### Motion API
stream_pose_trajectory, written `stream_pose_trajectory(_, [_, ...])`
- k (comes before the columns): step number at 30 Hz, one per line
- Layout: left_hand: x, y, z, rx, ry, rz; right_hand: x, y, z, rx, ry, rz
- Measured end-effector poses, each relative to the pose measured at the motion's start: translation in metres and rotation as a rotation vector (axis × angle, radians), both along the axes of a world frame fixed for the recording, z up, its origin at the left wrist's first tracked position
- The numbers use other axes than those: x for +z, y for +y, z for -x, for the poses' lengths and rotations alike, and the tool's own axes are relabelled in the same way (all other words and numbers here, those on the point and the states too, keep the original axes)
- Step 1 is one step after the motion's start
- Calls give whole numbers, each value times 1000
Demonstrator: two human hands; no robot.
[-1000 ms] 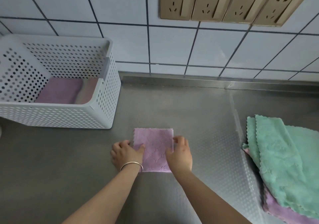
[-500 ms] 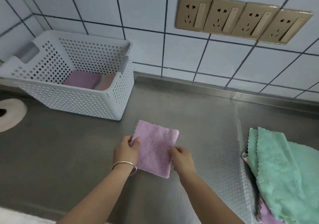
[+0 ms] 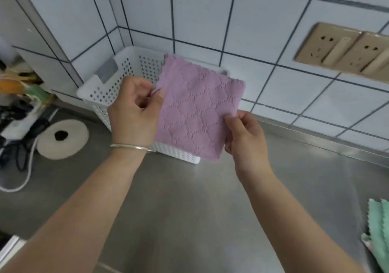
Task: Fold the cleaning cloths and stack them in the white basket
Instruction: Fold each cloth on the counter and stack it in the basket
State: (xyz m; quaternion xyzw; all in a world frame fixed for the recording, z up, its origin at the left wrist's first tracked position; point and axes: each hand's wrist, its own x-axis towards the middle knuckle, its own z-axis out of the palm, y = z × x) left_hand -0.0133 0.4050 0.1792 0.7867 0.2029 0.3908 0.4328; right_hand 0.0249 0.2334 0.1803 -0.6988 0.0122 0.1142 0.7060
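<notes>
Head view showed the folded lilac quilted cloth (image 3: 195, 112), flat on the steel table (image 3: 189, 209) a second before, now lifted before the white perforated basket (image 3: 105, 91), left hand (image 3: 134, 112) and right hand (image 3: 242, 136) each pinching an edge, ready for stacking.

Purple cloth (image 3: 195, 108) folded to a square, quilted diamond texture, held up in front of the basket (image 3: 109, 92). Basket white, perforated, on the counter in the tiled corner. Green cloths (image 3: 380, 230) piled at far right edge.
</notes>
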Motion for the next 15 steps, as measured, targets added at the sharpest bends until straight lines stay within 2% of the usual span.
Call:
stream_pose_trajectory(2, [8,44,-19,-18,66,-60,7,39,-21,6,1,40])
stream_pose_trajectory(5, [14,100,-57,-114,269,-169,8,88,-63,13,-4,119])
stream_pose_trajectory(9, [-16,157,-106,-132,523,-367,-23,141,-113,95,23,346])
stream_pose_trajectory(11, [-38,178,-131,-127,682,-478,-45,163,-135,163,101,429])
stream_pose_trajectory(15, [-77,208,-169,-277,986,-477,-83,196,-168,278,243,613])
